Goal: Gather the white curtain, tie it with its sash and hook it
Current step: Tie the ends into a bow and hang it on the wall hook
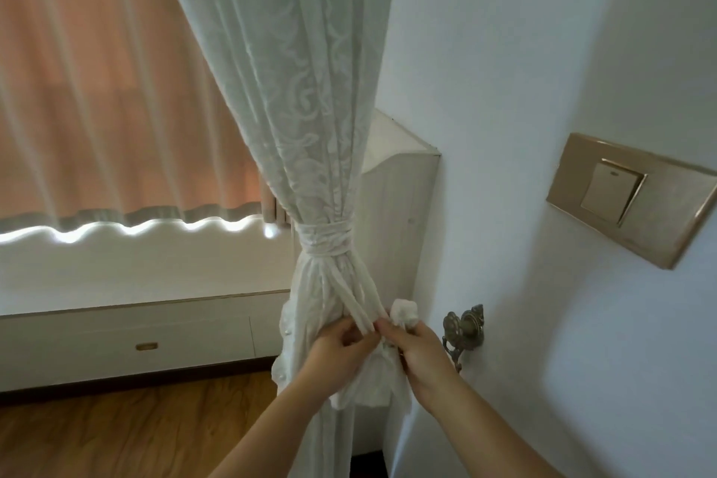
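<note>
The white lace curtain [295, 89] hangs gathered into one bundle. Its white sash [328, 241] is wound several times around the bundle's waist, and its loose tails hang down to my hands. My left hand [341, 351] pinches the sash tails against the curtain. My right hand [417, 353] grips the sash end, whose small white tassel sticks up above my fingers. A brass wall hook [463, 328] is fixed to the white wall just right of my right hand, with nothing on it.
An orange curtain [97, 89] covers the window at left above a white low cabinet [155, 330] with a drawer. A white cabinet side panel [395, 206] stands behind the curtain. A gold light switch [624, 198] sits on the wall at right. Wooden floor lies below.
</note>
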`<state>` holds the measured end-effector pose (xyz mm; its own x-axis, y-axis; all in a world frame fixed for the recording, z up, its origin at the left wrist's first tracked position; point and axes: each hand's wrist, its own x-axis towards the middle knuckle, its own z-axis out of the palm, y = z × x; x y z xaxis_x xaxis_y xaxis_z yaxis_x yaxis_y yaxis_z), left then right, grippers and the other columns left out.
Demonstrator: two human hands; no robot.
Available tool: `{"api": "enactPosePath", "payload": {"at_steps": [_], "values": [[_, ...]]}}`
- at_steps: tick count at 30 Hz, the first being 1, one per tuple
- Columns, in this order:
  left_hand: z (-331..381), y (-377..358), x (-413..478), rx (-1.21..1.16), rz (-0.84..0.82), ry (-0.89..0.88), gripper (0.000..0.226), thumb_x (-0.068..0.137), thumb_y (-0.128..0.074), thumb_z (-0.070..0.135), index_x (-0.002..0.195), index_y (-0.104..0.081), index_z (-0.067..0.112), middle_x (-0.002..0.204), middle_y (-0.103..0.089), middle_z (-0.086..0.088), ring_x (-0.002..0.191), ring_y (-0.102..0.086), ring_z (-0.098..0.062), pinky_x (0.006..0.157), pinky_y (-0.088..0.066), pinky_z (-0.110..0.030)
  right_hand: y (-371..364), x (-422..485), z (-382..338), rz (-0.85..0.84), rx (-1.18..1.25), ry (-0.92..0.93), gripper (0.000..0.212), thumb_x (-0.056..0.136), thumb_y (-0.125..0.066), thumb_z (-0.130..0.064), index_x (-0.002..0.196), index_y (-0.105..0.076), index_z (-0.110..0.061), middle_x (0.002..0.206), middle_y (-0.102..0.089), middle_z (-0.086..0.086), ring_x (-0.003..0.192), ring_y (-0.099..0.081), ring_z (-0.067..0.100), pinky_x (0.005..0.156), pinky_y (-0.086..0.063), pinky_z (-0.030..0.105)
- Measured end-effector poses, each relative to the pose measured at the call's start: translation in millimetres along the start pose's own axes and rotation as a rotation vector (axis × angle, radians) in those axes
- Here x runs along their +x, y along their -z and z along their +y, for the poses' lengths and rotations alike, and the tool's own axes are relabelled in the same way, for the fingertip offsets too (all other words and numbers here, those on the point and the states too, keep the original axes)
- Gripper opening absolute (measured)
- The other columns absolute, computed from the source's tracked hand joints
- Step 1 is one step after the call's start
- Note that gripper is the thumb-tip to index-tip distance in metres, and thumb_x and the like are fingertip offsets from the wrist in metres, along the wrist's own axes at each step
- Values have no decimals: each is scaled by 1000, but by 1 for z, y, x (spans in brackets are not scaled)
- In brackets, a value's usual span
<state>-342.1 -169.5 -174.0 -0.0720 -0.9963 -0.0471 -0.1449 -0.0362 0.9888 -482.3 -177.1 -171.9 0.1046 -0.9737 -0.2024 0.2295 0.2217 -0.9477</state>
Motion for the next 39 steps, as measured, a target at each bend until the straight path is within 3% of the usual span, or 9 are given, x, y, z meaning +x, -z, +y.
{"api": "enactPosePath", "payload": {"at_steps": [3,9,13,17,19,23,27,34,39], "values": [[-6,-5,4,132,0,5,20,88,-62,29,106,-65,24,93,-70,10,85,-65,-1,67,-50,-12,-4,4,1,144,-104,52,17,79,-71,-14,95,-71,-14,95,-74,16,91,-70,32,88,-54,50],[-18,1,13,316,117,16,22,88,-61,28,108,-66,21,82,-62,17,78,-59,2,62,-43,-9,-16,2,-24,92,-470,159,15,78,-69,-13,92,-67,-7,91,-69,13,89,-64,30,72,-47,26],[-8,5,14,339,81,12,17,86,-62,29,103,-66,25,79,-65,15,75,-61,-1,60,-45,-11,-25,14,-38,55,-671,229,20,85,-63,-31,99,-65,-17,89,-62,-7,81,-56,7,66,-41,13],[3,12,15,312,43,-44,14,84,-64,31,93,-70,21,79,-70,9,73,-64,-3,59,-50,-11,-14,30,-37,79,-751,293,10,85,-63,-28,77,-62,-23,87,-66,-2,82,-59,11,64,-38,12],[4,15,17,301,23,-67,18,84,-65,31,94,-71,17,84,-72,2,77,-67,-9,71,-57,-21,-6,36,-30,122,-778,280,13,85,-63,-28,73,-60,-25,84,-68,-1,82,-62,16,65,-42,17],[-2,19,17,346,17,-73,26,81,-64,41,95,-71,20,89,-74,-1,85,-69,-16,83,-57,-40,5,40,-23,170,-707,212,21,88,-60,-30,82,-63,-10,82,-67,5,81,-64,24,76,-49,35],[-4,10,20,313,18,-63,22,84,-64,37,95,-71,20,90,-74,0,84,-69,-15,83,-57,-38,6,30,-25,112,-415,134,23,87,-62,-35,98,-62,-15,93,-67,1,84,-64,14,70,-49,24],[-7,-5,30,330,75,-32,19,89,-57,38,98,-64,23,93,-70,-1,85,-64,-13,79,-52,-28,35,14,5,282,-238,-52,84,71,-78,-38,139,-34,-15,129,-50,4,113,-55,21,99,-47,38],[-7,-21,35,323,42,-51,18,91,-54,37,102,-61,25,91,-66,6,81,-59,-6,68,-45,-19,42,-4,10,145,-424,-26,28,79,-68,-44,98,-67,-23,97,-69,-8,91,-64,7,75,-49,21]]}}
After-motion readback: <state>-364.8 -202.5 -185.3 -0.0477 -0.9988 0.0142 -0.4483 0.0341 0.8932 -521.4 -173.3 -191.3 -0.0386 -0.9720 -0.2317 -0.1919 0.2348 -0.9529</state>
